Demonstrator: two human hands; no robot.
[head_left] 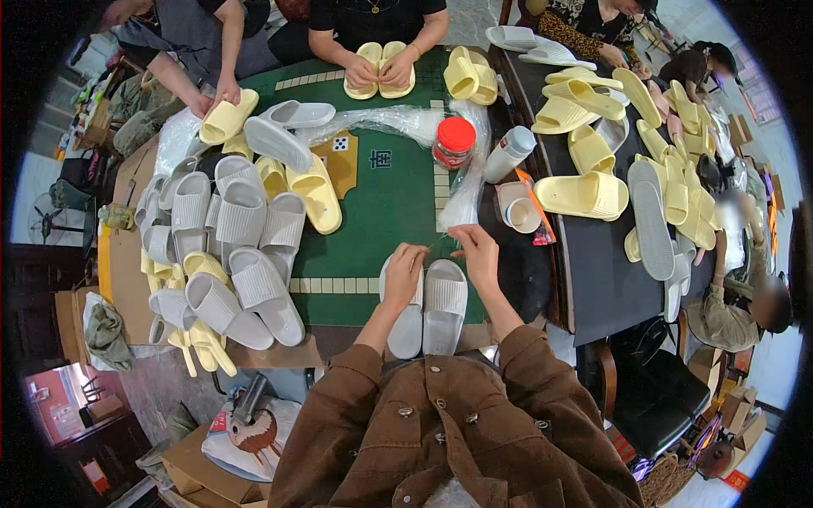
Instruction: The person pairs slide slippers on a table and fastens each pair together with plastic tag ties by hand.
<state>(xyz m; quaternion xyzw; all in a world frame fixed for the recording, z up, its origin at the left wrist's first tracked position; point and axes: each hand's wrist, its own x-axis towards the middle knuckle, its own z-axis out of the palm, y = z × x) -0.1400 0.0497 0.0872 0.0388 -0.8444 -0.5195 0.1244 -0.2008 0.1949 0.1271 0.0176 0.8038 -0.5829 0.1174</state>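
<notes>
A pair of grey slippers lies side by side at the table's near edge, toes toward me; the right slipper (445, 296) shows its bare footbed, and the left slipper (404, 326) is partly covered by my left hand (405, 273). That hand's fingers are pinched together above the pair. My right hand (477, 256) also pinches, just beyond the right slipper. Between the fingertips runs what looks like a thin clear plastic strand, barely visible. Just past my right fingertips lies a bundle of clear plastic strands (461, 206).
Grey and yellow slippers (240, 216) are heaped at left. A red-lidded jar (455, 142), a white bottle (510, 154) and paper cups (520, 212) stand at right. More slippers cover a dark table (584, 296). Across the green mat (373, 212), co-workers handle yellow slippers (379, 72).
</notes>
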